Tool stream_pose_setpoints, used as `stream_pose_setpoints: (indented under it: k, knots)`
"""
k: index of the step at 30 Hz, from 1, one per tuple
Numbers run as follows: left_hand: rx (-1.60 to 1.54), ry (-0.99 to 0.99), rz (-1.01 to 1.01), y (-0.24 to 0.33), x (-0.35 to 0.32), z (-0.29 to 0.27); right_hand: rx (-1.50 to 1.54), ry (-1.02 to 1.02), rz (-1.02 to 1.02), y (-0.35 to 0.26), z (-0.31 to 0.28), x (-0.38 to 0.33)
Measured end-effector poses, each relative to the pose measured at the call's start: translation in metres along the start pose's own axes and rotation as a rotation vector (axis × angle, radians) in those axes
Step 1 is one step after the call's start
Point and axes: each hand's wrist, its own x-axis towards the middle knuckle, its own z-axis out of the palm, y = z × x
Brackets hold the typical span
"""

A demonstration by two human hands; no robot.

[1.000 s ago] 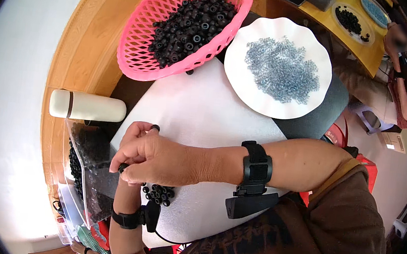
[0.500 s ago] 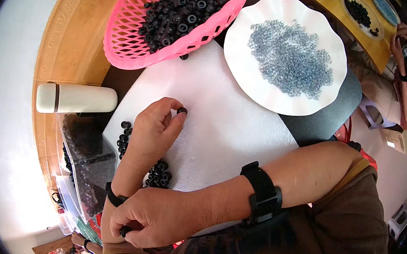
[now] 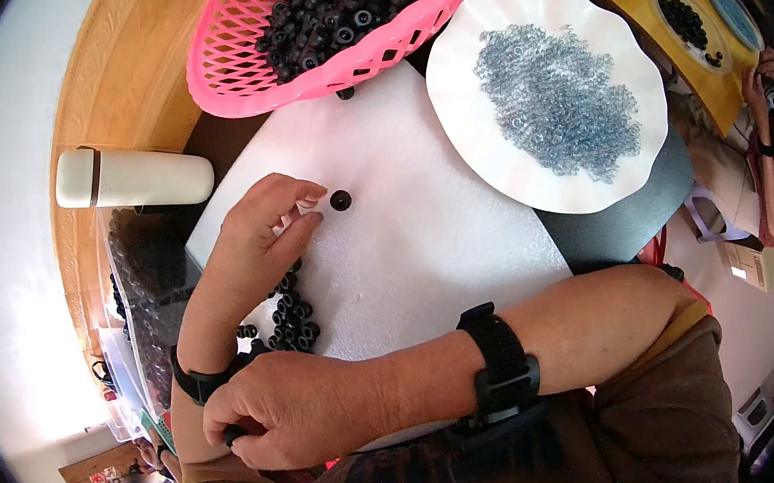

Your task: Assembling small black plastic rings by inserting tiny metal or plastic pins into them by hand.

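Note:
My left hand (image 3: 260, 238) rests on a white foam sheet (image 3: 416, 235), fingertips pinched together just left of a single black ring (image 3: 340, 201) lying on the foam. A small heap of black rings (image 3: 292, 316) lies beside that hand's wrist. My right hand (image 3: 289, 410) is crossed over near the lower edge, below the heap, curled with a small dark piece at its fingertips; what it is I cannot make out. Both wrists carry black bands.
A pink mesh basket (image 3: 237, 56) full of black rings stands at the top. A white scalloped plate (image 3: 472, 147) holds clear bluish beads. A white cylinder bottle (image 3: 134, 180) lies at left by clear plastic containers (image 3: 141, 291). Another person's hands (image 3: 771, 89) work at far right.
My right hand moved from on top of the left down toward my body. My left hand reached up the foam sheet and one black ring now lies free beside its fingertips.

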Motion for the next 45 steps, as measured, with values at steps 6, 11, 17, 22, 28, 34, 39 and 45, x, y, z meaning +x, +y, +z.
stream_pose_setpoints:
  k: [6, 11, 17, 22, 28, 34, 39, 45]
  knots:
    - [-0.046, 0.070, -0.030, 0.000, 0.001, -0.016, 0.049, 0.013, 0.011, 0.000, 0.000, -0.001]
    - [-0.045, 0.029, -0.052, 0.004, 0.003, -0.016, 0.045, -0.003, 0.023, -0.002, 0.000, -0.004]
    - [-0.011, 0.054, 0.020, 0.009, 0.006, -0.019, 0.086, 0.023, -0.013, 0.002, 0.001, -0.005]
    - [0.004, 0.104, 0.044, 0.005, -0.008, -0.030, 0.066, -0.042, 0.070, 0.003, 0.006, -0.003]
    - [0.009, 0.119, 0.000, -0.015, -0.041, -0.038, 0.058, 0.024, -0.012, 0.009, 0.010, -0.005]
    - [0.060, 0.154, -0.040, -0.005, -0.055, -0.062, 0.040, -0.019, 0.053, 0.011, 0.005, -0.001]
    - [0.065, 0.190, -0.092, 0.019, -0.072, -0.074, 0.110, -0.020, 0.145, 0.007, 0.002, -0.002]
    - [0.004, 0.327, -0.071, 0.025, -0.095, -0.093, 0.080, -0.057, 0.298, -0.003, -0.019, 0.006]
